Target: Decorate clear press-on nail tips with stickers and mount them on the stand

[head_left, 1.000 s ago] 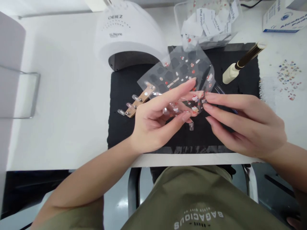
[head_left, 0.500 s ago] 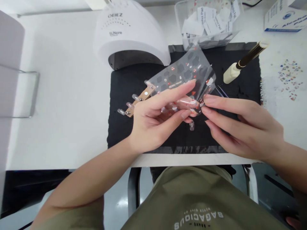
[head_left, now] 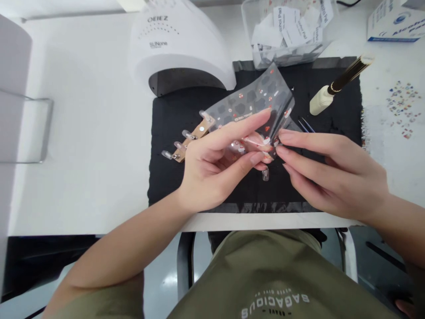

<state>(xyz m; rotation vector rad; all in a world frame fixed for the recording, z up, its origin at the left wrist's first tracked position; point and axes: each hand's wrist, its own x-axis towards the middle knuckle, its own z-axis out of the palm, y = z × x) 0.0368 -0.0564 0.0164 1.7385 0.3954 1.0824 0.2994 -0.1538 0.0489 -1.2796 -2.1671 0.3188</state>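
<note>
Head view: above the black mat, the left hand pinches a sticker sheet and the right hand nips its corner. Several sticker spots look empty, and many stickers seemingly remain.

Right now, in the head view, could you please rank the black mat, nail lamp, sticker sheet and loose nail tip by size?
1. black mat
2. nail lamp
3. sticker sheet, held nearer the camera
4. loose nail tip
</note>
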